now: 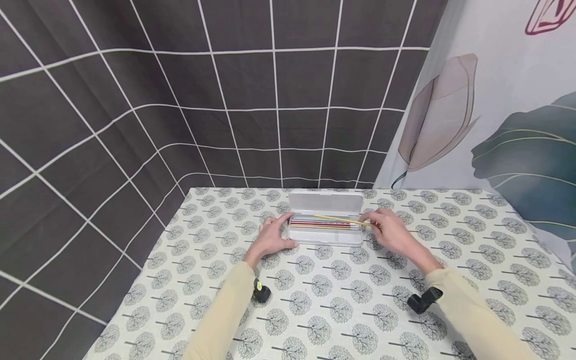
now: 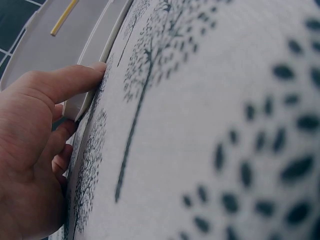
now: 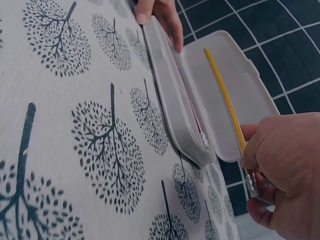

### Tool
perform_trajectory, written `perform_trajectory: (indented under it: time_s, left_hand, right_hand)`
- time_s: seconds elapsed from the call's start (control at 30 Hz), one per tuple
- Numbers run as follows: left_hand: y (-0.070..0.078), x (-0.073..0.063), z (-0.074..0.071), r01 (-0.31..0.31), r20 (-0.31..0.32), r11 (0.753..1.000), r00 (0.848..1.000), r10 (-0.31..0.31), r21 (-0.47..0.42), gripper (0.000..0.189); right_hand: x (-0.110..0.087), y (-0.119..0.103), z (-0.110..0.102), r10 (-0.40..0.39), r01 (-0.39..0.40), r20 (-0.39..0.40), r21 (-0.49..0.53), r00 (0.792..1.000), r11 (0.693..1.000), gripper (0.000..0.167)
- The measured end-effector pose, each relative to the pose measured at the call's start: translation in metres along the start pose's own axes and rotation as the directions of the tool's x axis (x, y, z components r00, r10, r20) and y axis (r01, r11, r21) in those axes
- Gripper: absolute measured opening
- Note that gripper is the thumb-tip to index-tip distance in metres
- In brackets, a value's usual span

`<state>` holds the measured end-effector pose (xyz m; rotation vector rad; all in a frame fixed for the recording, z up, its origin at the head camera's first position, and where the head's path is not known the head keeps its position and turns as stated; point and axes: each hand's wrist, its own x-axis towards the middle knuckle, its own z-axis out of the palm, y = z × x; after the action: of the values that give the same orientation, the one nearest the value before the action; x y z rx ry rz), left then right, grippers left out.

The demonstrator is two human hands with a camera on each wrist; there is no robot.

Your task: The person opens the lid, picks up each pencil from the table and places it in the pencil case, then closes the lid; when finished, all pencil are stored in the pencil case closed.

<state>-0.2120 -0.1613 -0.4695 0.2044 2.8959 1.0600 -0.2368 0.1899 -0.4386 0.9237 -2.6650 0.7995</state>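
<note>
A white pencil case (image 1: 315, 236) lies on the table with its lid (image 1: 326, 202) standing up at the back. Several pencils (image 1: 315, 223) lie side by side in it, red, yellow and bluish among them. My left hand (image 1: 272, 236) holds the case by its left end, thumb at the front corner and fingers toward the back. Between thumb and fingers, my right hand (image 1: 390, 230) pinches a yellow pencil (image 3: 225, 95) near its metal-banded end. That pencil slants over the case's right part, its other end pointing left in front of the lid.
A cloth with a tree print (image 1: 324, 285) covers the table. Behind it hangs a dark curtain with a white grid (image 1: 243, 80), and at the right a pale curtain with a leaf print (image 1: 531, 150). Each wrist wears a black camera (image 1: 425, 300).
</note>
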Motion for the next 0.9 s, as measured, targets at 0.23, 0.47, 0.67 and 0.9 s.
perform_trajectory:
  time_s: [0.23,0.47,0.67,0.9]
  left_hand:
    - [0.000,0.000,0.000,-0.007,0.003,1.000,1.000,0.007,0.000,0.096]
    - [0.002,-0.001,-0.001,0.002,0.012,1.000,1.000,-0.002,-0.020,0.095]
    - [0.001,-0.001,0.000,-0.001,0.005,1.000,1.000,0.001,-0.020,0.095]
    - [0.000,0.000,0.001,-0.002,0.000,1.000,1.000,0.002,0.011,0.096]
  right_hand:
    - [0.010,-0.006,0.006,-0.026,0.027,0.007,-0.023,1.000,0.999,0.037]
    - [0.020,-0.012,0.012,-0.057,0.057,0.012,-0.035,0.998,0.998,0.038]
    - [0.025,-0.016,0.015,-0.036,0.037,0.045,-0.027,0.998,0.999,0.042]
    - [0.027,-0.019,0.018,-0.012,0.014,0.045,-0.039,0.999,0.999,0.042]
